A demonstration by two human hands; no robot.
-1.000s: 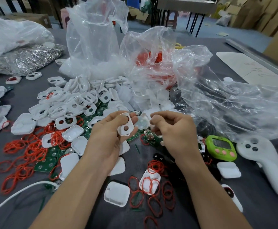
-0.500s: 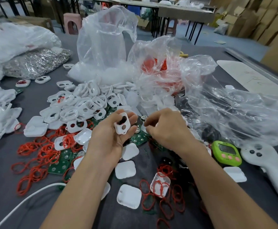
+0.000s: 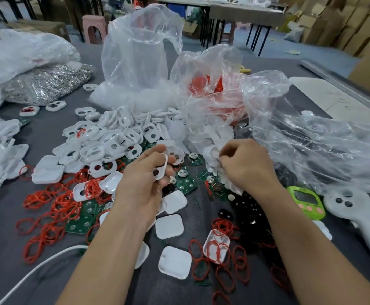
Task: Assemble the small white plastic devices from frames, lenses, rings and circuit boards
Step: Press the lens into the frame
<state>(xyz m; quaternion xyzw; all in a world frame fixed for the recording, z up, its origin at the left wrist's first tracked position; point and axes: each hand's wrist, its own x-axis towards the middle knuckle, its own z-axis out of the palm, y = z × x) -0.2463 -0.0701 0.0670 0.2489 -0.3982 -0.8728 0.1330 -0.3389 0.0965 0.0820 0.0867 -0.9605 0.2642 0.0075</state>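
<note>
Left hand [image 3: 144, 186] grips 1 frame [image 3: 161, 167], apparently bare. Right hand [image 3: 249, 167] curled at lens pile [image 3: 211, 155]; grip contents indeterminate. Boards [image 3: 186, 184], rings [image 3: 54, 208] lie loose. Judged: assembly barely begun.

frames [image 3: 105, 148]: white | rings [image 3: 54, 208]: red | circuit boards [image 3: 187, 186]: green with silver discs | timer [image 3: 307, 201]: lime green, pink buttons | controller [image 3: 355, 216]: white, black buttons | worktop [image 3: 3, 249]: dark grey

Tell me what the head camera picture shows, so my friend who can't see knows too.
A person's left hand holds a white plastic frame while the curled right hand picks among small white parts beside it. The grey table around them is strewn with white frames, red rings, green circuit boards and clear plastic bags.
</note>
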